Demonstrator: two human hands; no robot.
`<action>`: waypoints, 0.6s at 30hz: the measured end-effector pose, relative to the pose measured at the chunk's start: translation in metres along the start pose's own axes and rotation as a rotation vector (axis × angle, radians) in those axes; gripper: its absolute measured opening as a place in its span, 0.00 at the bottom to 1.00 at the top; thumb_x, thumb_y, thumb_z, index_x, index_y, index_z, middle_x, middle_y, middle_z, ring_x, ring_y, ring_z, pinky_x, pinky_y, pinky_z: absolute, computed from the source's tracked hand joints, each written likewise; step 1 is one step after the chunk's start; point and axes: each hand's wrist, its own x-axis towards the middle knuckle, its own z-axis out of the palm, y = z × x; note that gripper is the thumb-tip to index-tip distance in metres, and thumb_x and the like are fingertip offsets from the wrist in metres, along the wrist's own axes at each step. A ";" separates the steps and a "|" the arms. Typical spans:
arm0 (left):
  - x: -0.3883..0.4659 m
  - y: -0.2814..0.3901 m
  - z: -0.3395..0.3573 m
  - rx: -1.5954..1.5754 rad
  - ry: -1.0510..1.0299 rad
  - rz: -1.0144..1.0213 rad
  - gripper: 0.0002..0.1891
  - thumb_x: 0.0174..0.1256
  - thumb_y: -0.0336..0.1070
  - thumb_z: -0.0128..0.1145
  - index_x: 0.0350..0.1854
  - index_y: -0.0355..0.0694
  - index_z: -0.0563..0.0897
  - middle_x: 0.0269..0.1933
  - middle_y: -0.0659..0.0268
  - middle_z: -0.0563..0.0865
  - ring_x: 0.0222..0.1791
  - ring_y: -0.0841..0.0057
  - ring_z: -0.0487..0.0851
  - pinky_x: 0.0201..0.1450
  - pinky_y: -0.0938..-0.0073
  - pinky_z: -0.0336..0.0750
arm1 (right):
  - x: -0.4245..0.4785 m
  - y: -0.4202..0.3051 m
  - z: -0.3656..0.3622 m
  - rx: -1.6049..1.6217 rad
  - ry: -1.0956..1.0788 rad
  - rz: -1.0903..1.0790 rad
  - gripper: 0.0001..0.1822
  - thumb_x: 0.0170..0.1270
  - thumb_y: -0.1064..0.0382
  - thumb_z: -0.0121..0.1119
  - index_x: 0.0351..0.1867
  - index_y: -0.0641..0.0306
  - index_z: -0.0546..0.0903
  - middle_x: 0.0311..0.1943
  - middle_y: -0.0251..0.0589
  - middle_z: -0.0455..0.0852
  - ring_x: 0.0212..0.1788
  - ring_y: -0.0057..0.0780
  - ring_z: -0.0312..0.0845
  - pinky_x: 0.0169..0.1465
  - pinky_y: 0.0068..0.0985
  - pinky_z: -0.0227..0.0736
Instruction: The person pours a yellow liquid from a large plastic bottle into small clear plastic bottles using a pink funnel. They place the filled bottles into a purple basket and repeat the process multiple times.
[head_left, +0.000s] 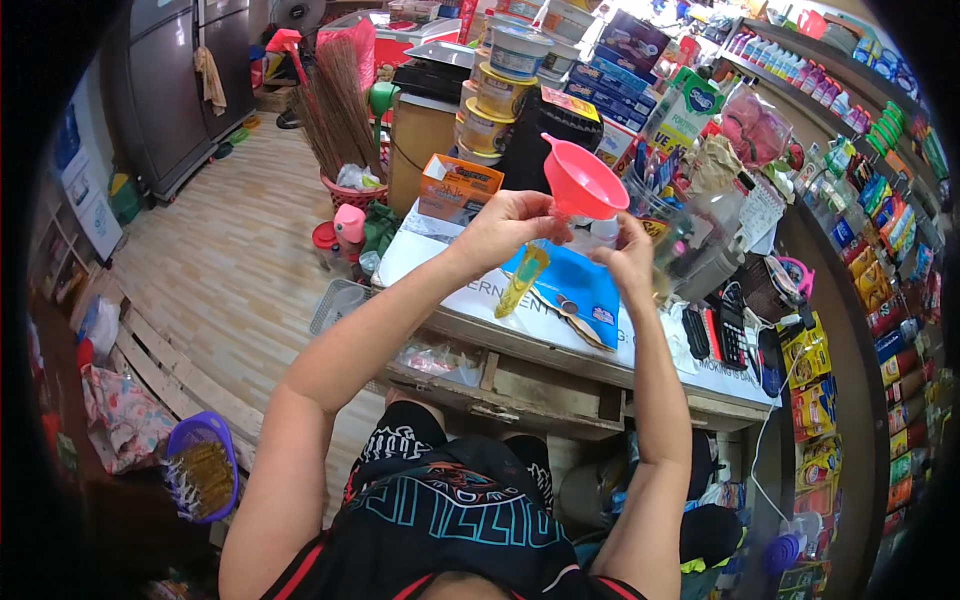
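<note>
A pink plastic funnel (589, 182) is held tilted above the counter. My left hand (517, 225) pinches it low, near its neck. Close under its right rim is my right hand (630, 251), fingers curled beside some clear plastic; whether they grip it cannot be told. Below my left hand, a narrow clear plastic bag of yellow liquid (523, 281) slants over the counter; its top is hidden near the fingers. A blue packet with a torn-looking edge (581, 289) lies flat on the white counter top (472, 300), beneath and between my hands.
An orange box (459, 187) and stacked tubs (495, 97) stand behind. Clear plastic containers (705, 240) and a calculator (731, 330) are to the right. An open wooden drawer (547, 390) juts out below the counter. A purple basket (225, 480) holds filled yellow bags at lower left.
</note>
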 end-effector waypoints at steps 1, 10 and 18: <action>0.000 0.001 0.000 0.008 0.011 0.003 0.12 0.66 0.36 0.57 0.44 0.33 0.81 0.38 0.61 0.87 0.40 0.78 0.83 0.46 0.76 0.76 | -0.003 0.008 0.005 0.024 -0.005 0.054 0.29 0.33 0.77 0.66 0.45 0.67 0.78 0.35 0.38 0.84 0.36 0.26 0.80 0.41 0.24 0.75; 0.001 0.000 0.004 -0.010 0.044 0.028 0.12 0.65 0.37 0.58 0.44 0.33 0.81 0.38 0.61 0.86 0.40 0.79 0.83 0.47 0.76 0.76 | -0.018 0.051 0.026 -0.087 0.068 0.168 0.26 0.30 0.75 0.67 0.41 0.65 0.79 0.35 0.42 0.86 0.37 0.31 0.82 0.44 0.27 0.75; 0.001 -0.002 0.001 -0.016 0.028 0.032 0.13 0.66 0.40 0.57 0.42 0.34 0.82 0.36 0.63 0.86 0.39 0.79 0.82 0.46 0.76 0.75 | -0.029 0.024 0.013 -0.397 0.184 -0.099 0.44 0.37 0.66 0.74 0.61 0.68 0.68 0.43 0.45 0.81 0.45 0.32 0.78 0.48 0.27 0.74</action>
